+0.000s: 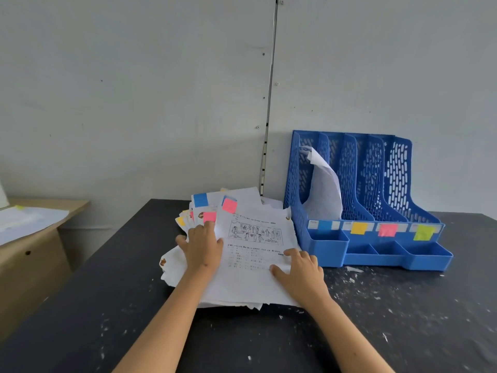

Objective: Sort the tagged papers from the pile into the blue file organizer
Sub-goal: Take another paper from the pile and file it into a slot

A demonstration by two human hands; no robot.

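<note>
A pile of white papers (250, 281) with coloured sticky tags lies on the dark table, left of the blue file organizer (330, 250). The top sheet (255, 232) has a printed drawing and a pink tag (229, 205); a blue tag (200, 199) shows behind it. My left hand (202, 247) lies flat on the pile's left side, fingers apart. My right hand (300, 269) rests on the top sheet's right edge, fingers spread. The organizer's slots carry blue, orange, pink and green labels. One curled sheet (324, 189) stands in the blue-labelled leftmost slot.
The dark table (242, 340) is speckled with white flecks and paper scraps. A wooden desk (29, 238) with loose papers stands lower at the left. A grey wall runs right behind the organizer.
</note>
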